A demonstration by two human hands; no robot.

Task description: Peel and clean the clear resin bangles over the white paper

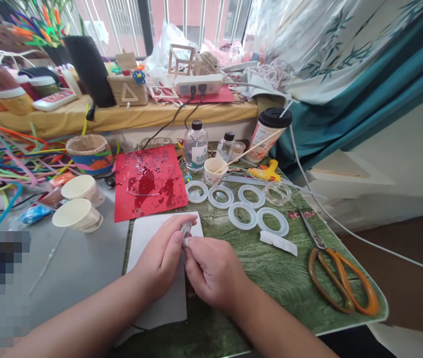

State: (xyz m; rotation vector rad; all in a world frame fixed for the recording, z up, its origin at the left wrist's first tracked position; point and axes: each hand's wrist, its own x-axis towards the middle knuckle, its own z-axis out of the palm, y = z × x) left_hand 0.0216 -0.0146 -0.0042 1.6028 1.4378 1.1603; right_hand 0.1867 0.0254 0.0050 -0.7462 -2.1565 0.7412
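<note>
Head view: a small clear plastic piece (186, 231) is pinched between the fingertips of the left hand (159, 253) and right hand (213, 273), above a white paper sheet (144, 243); it looks light, slippery, best gripped by its edges.

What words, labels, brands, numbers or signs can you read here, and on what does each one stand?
No text here can be read for certain.
Clear bottle: label too blurred to read.
Lidded tumbler: printed wrap too blurred.
Red-and-white box: print too small.
Green mat: red print too small.
</note>
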